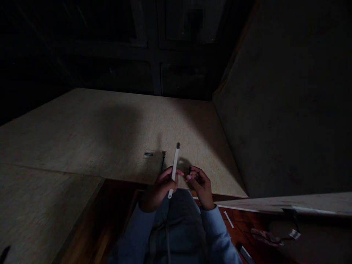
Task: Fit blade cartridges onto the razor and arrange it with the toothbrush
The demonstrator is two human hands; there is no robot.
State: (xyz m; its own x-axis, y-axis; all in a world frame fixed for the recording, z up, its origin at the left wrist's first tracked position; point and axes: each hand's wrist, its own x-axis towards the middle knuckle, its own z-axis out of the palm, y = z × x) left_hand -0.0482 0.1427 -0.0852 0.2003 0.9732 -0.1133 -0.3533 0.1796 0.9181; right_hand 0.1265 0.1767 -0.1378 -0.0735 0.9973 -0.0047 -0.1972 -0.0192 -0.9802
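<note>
My left hand (164, 187) is closed around the handle of a white toothbrush (175, 165), whose dark bristles point up and away from me. To its right, my right hand (201, 184) pinches a small black piece (189, 170) between thumb and fingers; its exact kind is too dark to make out. A gap separates the two hands. Just beyond my left hand, a razor (164, 156) lies on the pale tabletop (115, 143), its lower handle hidden behind the hand. Left of the razor lies a small clear pack (148, 154) with a bluish strip inside.
A dark wall (286, 102) rises along the table's right side, and a dark window frame (156, 77) stands behind its far edge. Below right, a white strip (228, 219) and a patterned cloth (266, 237) lie over a reddish floor. The room is dim.
</note>
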